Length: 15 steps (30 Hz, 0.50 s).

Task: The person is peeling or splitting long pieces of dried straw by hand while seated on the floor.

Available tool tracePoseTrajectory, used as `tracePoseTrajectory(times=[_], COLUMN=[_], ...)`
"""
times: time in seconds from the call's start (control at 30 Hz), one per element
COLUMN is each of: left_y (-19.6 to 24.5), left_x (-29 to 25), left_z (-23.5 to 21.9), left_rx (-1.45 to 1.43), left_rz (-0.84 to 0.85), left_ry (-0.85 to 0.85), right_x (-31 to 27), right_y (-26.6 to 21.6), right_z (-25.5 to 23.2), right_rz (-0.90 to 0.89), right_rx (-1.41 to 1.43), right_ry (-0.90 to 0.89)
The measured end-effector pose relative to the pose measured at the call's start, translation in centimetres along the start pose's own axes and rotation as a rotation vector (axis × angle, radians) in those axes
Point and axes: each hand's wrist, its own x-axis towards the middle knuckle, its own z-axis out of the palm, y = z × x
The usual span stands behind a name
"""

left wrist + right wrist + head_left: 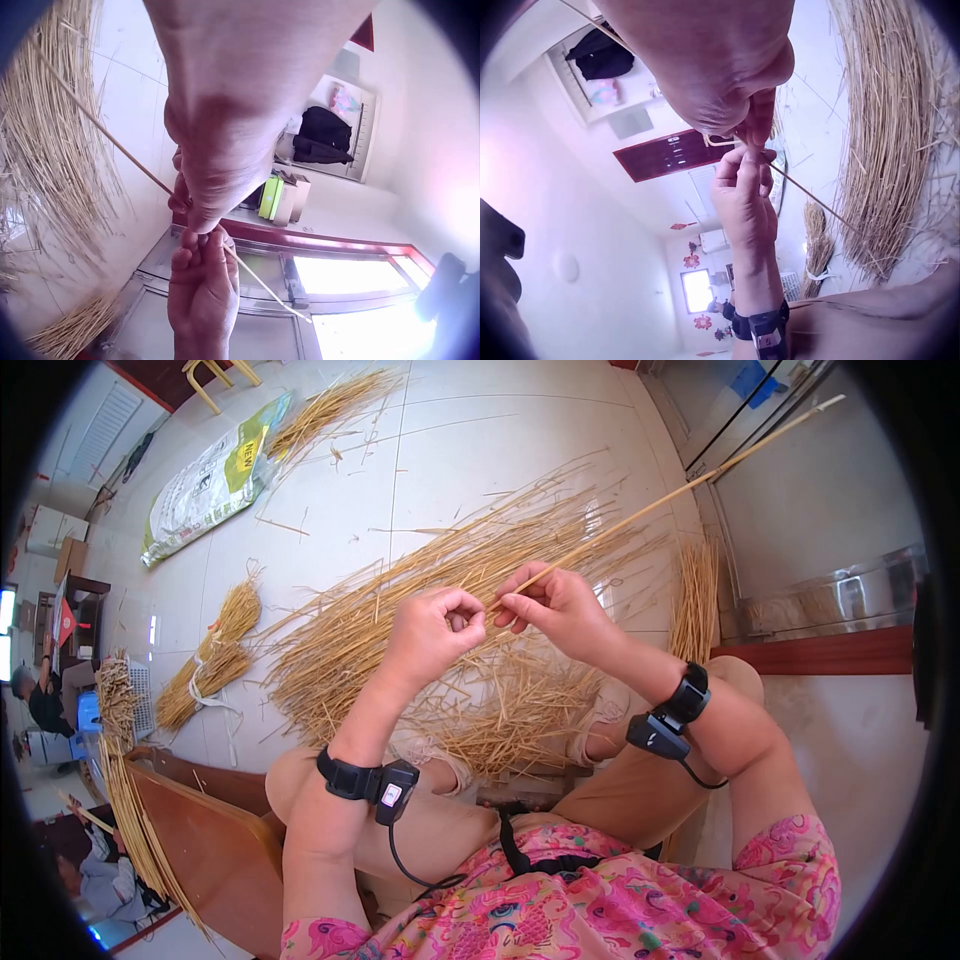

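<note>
Grip: left hand [430, 632] and right hand [570, 612] both pinch one long stalk [780, 436]; seems mid-job, bundle [238, 612] tied toward the floor's [440, 485] left edge, large pile [350, 625] loose.

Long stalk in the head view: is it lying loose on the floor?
No, the right hand grips the long stalk, holding it up over the spread straw.

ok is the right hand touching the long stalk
Touching: the head view shows the right hand with the stalk pinched between its thumb and fingers.
</note>
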Motion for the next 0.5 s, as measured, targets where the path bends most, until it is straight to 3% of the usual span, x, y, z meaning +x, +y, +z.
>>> tracePoseTrajectory(times=[0.17, 0.27, 0.5], left_y=[-0.5, -1.2, -1.2], left_x=[-0.2, -0.3, -0.2], left_z=[0.5, 0.8, 0.9], left_rx=[0.057, -0.114, -0.107], left_rz=[0.024, -0.063, -0.081], left_ry=[0.024, 0.007, 0.015], right_x=[-0.1, 0.0, -0.1], right_y=[0.2, 0.2, 0.4], right_z=[0.2, 0.1, 0.2], right_rz=[-0.023, 0.003, 0.015], right_rx=[-0.015, -0.031, -0.017], right_ry=[0.010, -0.013, -0.013])
